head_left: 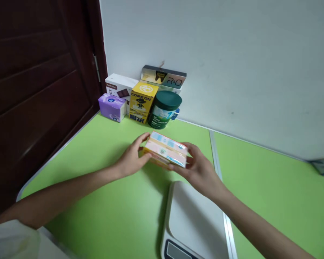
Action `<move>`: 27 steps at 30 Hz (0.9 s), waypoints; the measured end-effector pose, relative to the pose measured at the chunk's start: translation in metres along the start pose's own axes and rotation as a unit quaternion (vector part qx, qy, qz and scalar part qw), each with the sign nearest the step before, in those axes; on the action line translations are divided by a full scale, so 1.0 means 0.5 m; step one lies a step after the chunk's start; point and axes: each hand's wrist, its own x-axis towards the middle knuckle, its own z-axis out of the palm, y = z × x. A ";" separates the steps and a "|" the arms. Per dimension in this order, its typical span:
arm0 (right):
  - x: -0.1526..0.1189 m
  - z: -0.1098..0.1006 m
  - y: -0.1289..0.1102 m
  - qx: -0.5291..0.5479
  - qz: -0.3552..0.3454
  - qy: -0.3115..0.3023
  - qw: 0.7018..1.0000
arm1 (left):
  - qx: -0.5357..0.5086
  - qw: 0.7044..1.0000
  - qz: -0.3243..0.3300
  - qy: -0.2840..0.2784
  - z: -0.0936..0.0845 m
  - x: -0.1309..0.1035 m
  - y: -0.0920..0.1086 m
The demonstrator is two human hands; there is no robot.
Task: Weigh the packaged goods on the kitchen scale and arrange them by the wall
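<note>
Head view: our left hand (132, 158) and right hand (202, 171) close fingers around opposite ends of a small pastel box (166, 148) above the green table (102, 212), likely light, slick-wrapped and crushable, best held by its ends.

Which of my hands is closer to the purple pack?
Left. Your left hand is in front of the purple pack, slightly right; your right hand is farther right, at the held box's right end.
</note>
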 end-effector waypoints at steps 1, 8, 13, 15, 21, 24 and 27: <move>0.038 0.023 0.002 0.004 -0.007 0.004 1.000 | 0.005 0.999 0.001 0.039 -0.015 0.013 -0.021; 0.252 0.143 0.006 0.015 -0.053 0.017 0.998 | 0.008 0.975 -0.061 0.211 -0.070 0.093 -0.126; 0.310 0.179 0.009 0.006 -0.073 0.046 0.996 | 0.008 0.972 -0.063 0.228 -0.076 0.128 -0.156; 0.319 0.186 0.014 -0.007 -0.081 0.088 0.993 | 0.024 0.972 -0.054 0.230 -0.074 0.135 -0.166; 0.332 0.194 0.033 -0.011 -0.101 0.121 0.987 | 0.080 0.972 -0.037 0.216 -0.060 0.147 -0.186; 0.336 0.195 0.039 -0.018 -0.112 0.115 0.987 | 0.088 0.970 -0.041 0.225 -0.056 0.154 -0.191; 0.341 0.198 0.036 -0.021 -0.104 0.110 0.988 | 0.089 0.970 -0.053 0.222 -0.063 0.159 -0.190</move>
